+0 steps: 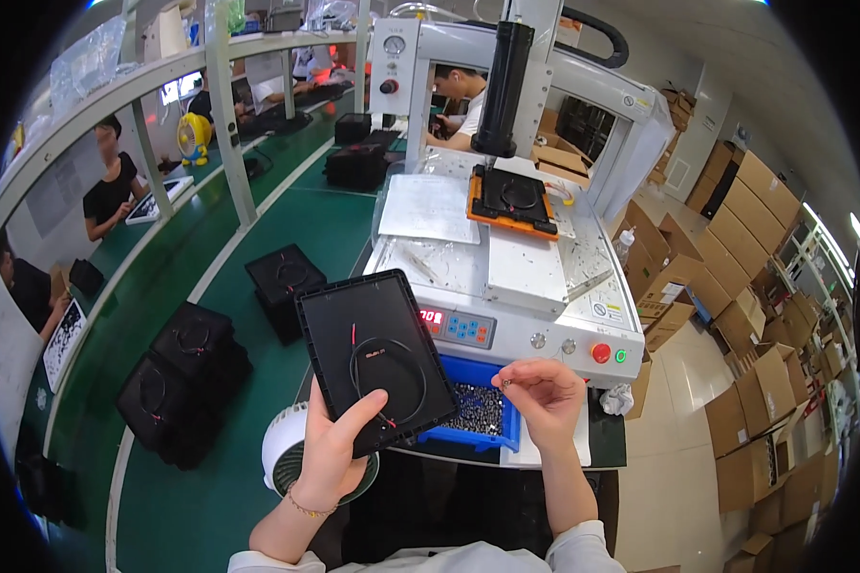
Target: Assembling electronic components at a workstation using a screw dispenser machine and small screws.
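My left hand (339, 444) grips a black rectangular plastic panel (339, 329) by its lower edge, thumb on its face. A thin black cable (424, 387) with red ends lies coiled on that panel. To the right, my right hand (549, 401) pinches a small metal part (506, 383) between thumb and fingertips; its exact kind is too small to make out. Beneath both hands is a blue bin (513, 428) holding many small metal pieces (478, 409). The panel covers the bin's left side.
A white bench machine (583, 296) stands ahead, a black cylinder (505, 91) above its orange fixture (511, 222), which bears another black panel. Stacked black panels (177, 382) fill the green table's left. A white fan (285, 444) is beside my left wrist. Cardboard boxes (755, 205) stand right; people work beyond.
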Tool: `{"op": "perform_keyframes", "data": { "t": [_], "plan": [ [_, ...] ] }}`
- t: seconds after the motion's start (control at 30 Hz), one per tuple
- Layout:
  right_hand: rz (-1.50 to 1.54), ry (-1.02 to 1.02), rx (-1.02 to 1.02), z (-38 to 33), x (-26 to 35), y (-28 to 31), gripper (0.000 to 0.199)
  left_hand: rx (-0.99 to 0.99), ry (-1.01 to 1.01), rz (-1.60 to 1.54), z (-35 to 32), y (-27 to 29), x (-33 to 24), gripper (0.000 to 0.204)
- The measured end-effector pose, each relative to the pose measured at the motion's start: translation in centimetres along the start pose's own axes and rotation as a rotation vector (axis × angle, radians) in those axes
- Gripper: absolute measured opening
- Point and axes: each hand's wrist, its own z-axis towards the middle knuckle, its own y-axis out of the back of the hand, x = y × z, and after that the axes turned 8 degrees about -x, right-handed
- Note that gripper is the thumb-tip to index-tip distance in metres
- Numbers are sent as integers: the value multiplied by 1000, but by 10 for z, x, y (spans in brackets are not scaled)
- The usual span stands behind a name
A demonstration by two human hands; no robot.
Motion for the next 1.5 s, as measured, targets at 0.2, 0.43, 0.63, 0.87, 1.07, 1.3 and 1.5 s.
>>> {"op": "perform_keyframes", "data": {
  "t": [0.2,0.43,0.63,0.87,1.07,1.3,1.5],
  "plan": [
    [52,9,54,-11,10,-13,27,3,49,-39,-6,-2,11,49],
    [-234,56,210,-17,24,-30,20,16,121,-39,-5,5,10,47],
    [-599,281,362,-14,25,-43,21,21,99,-44,-5,6,15,45],
    [-630,257,490,-11,21,-47,23,26,105,-31,-2,8,22,44],
    [-667,208,559,-9,25,-47,22,39,120,-5,-1,7,26,45],
    [-685,143,486,-11,22,-44,21,41,129,-10,1,10,30,47],
    [-653,40,518,-9,25,-41,19,81,125,11,-1,9,31,48]
  ]
}}
